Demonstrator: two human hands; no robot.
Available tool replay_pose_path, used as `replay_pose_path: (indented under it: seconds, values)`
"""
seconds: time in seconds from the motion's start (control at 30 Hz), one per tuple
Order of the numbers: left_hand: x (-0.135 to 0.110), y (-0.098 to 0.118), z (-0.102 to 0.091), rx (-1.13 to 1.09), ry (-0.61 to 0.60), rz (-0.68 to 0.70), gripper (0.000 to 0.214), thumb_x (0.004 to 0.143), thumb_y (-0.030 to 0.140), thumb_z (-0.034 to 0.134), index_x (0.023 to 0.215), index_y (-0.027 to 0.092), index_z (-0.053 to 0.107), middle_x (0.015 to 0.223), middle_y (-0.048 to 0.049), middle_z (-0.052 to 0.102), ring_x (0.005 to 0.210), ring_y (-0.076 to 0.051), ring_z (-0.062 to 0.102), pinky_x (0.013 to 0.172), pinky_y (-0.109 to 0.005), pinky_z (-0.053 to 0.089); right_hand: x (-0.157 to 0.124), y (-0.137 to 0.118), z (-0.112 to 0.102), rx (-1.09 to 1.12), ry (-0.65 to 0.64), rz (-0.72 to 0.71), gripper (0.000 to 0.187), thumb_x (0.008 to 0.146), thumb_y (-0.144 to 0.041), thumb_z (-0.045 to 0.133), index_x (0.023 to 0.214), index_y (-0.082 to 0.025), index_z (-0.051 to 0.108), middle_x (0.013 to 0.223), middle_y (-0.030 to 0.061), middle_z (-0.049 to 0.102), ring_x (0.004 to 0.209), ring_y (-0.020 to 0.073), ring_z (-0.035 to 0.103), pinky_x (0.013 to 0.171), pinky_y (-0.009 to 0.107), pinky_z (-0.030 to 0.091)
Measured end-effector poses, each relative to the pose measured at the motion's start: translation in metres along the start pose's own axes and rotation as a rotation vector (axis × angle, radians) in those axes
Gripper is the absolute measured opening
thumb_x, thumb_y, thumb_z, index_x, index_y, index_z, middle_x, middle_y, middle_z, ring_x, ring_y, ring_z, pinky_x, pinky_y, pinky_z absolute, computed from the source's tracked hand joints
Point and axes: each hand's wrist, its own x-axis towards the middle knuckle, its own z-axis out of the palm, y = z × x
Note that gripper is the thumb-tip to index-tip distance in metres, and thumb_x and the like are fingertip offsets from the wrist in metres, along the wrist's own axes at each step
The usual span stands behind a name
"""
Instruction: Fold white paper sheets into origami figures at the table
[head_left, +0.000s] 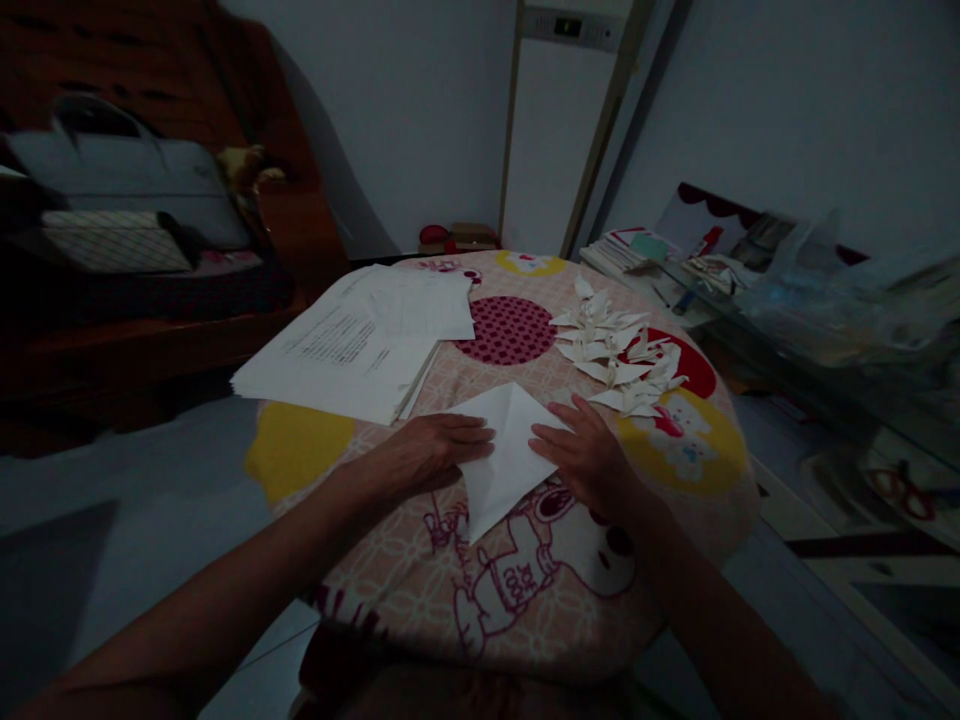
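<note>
White paper (pixel 504 470) is lying under the flat left hand (pixel 439 447) and spread right hand (pixel 589 457); uneven pressing could be skewing its crease (pixel 509 405).

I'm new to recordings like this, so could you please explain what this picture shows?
There is no machine here: these are a person's bare hands, seen by a camera worn on the head, looking forward and down. The fingers of the left hand and right hand rest on either side of a creased white paper; whether they pinch it is unclear. Underneath is a patterned cloth. Farther back lie printed sheets on the left and folded paper shapes on the right.
</note>
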Motion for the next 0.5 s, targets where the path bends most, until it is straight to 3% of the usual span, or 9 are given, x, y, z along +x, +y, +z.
replay_pose_path:
  seconds: [0.17,0.33,0.4,0.5]
  values:
    - [-0.001,0.003,-0.001,-0.069,0.013,0.004,0.039,0.088,0.014,0.059,0.126,0.018,0.069,0.136,-0.0121,0.067,0.132,-0.025,0.059,0.112,-0.043,0.048,-0.002,-0.001,0.006,0.003,-0.025,-0.027,0.036,0.078,-0.001,0.059,0.104,-0.020,0.074,0.109,0.0079,0.078,0.115,0.0292,0.066,0.107,0.056,0.046]
    - [-0.004,0.000,-0.034,-0.225,-0.125,-0.068,0.032,0.090,0.020,0.059,0.119,0.021,0.073,0.118,-0.0093,0.075,0.109,-0.021,0.070,0.093,-0.028,0.053,-0.006,0.001,0.012,0.094,-0.063,0.014,0.031,0.074,0.001,0.059,0.093,-0.017,0.074,0.108,0.0119,0.077,0.097,0.0264,0.069,0.090,0.047,0.056]
    - [0.003,-0.013,-0.044,-0.248,-0.096,-0.176,0.032,0.089,0.021,0.058,0.118,0.021,0.073,0.109,-0.0080,0.077,0.097,-0.019,0.071,0.084,-0.025,0.052,-0.006,0.000,0.014,0.132,-0.056,0.036,0.030,0.073,0.001,0.060,0.091,-0.017,0.074,0.108,0.0124,0.077,0.094,0.0258,0.069,0.086,0.044,0.056]
    - [0.024,-0.040,-0.044,-0.154,0.080,-0.453,0.028,0.086,0.022,0.055,0.104,0.020,0.077,0.093,-0.0057,0.077,0.084,-0.017,0.069,0.075,-0.024,0.049,-0.006,0.000,0.017,0.185,-0.010,0.037,0.031,0.070,0.002,0.059,0.089,-0.017,0.074,0.106,0.0122,0.077,0.092,0.0254,0.068,0.083,0.043,0.056]
